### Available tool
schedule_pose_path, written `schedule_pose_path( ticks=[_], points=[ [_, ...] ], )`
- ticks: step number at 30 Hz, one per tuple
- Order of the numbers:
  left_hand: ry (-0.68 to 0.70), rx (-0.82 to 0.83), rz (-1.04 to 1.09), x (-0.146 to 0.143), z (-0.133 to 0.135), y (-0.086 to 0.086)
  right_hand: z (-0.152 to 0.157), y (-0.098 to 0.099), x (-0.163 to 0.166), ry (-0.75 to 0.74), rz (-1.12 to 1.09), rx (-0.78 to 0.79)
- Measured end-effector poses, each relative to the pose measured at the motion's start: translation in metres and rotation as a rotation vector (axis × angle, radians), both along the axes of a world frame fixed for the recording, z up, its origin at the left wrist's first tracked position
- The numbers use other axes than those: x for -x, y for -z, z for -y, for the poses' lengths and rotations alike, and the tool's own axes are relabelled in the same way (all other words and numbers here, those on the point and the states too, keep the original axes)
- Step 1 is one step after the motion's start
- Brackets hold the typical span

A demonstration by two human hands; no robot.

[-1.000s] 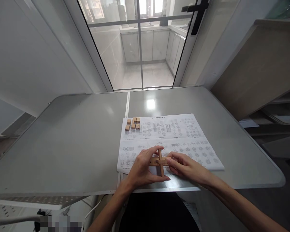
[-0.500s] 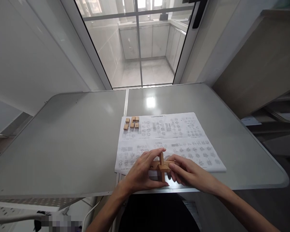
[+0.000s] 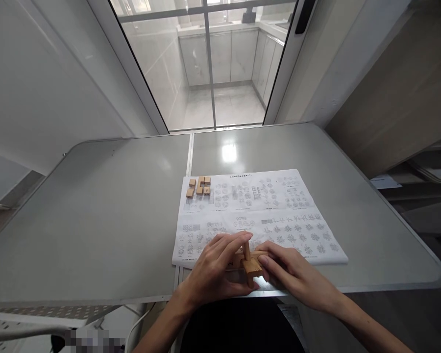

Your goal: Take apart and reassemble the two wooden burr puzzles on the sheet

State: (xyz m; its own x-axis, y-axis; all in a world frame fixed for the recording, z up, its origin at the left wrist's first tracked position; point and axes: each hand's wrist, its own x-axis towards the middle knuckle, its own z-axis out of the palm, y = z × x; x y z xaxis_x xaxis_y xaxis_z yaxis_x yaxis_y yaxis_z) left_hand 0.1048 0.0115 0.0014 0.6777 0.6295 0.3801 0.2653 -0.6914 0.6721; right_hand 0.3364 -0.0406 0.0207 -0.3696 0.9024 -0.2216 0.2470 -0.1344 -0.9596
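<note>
A cross-shaped wooden puzzle (image 3: 250,264) made of interlocked bars sits just above the near edge of the grey table (image 3: 95,215). My left hand (image 3: 215,269) grips its left side, thumb below and fingers over the top. My right hand (image 3: 296,274) holds its right side with fingertips on the wood. Both hands rest over the bottom edge of a printed instruction sheet (image 3: 257,206).
Several small loose wooden blocks (image 3: 199,187) lie on the sheet's far left corner. A glass door (image 3: 213,63) stands behind the table. Wooden shelving (image 3: 400,98) rises on the right.
The hands and the wooden puzzle have come slightly nearer to the table's front edge, and the puzzle has turned a little in my grip. The view has tilted downward.
</note>
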Motion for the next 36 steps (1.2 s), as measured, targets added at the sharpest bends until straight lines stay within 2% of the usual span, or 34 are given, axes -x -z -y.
schedule_pose_path(
  ticks=[3,6,10,13,19,22,27,36],
  points=[
    [-0.007,0.137,0.001,0.000,0.002,-0.012,0.002,-0.001,0.001,0.059,0.000,-0.007],
    [-0.019,0.257,-0.036,-0.002,0.002,-0.024,0.004,-0.008,-0.003,0.071,0.093,-0.256],
    [-0.040,0.175,-0.114,-0.006,0.004,-0.036,0.009,-0.018,-0.009,-0.051,0.226,-0.598],
    [-0.064,0.066,-0.147,-0.007,0.008,-0.042,0.012,-0.023,-0.011,0.000,0.314,-0.704],
    [-0.064,0.032,-0.160,-0.001,0.013,-0.047,0.014,-0.024,-0.009,-0.093,0.448,-0.616],
    [-0.044,0.023,-0.154,0.001,0.014,-0.050,0.019,-0.020,-0.005,-0.081,0.482,-0.614],
    [-0.044,0.039,-0.163,0.004,0.015,-0.057,0.026,-0.014,0.004,0.028,0.471,-0.659],
    [-0.014,0.042,-0.188,0.012,0.016,-0.066,0.023,-0.028,-0.001,-0.120,0.337,-0.629]
  ],
)
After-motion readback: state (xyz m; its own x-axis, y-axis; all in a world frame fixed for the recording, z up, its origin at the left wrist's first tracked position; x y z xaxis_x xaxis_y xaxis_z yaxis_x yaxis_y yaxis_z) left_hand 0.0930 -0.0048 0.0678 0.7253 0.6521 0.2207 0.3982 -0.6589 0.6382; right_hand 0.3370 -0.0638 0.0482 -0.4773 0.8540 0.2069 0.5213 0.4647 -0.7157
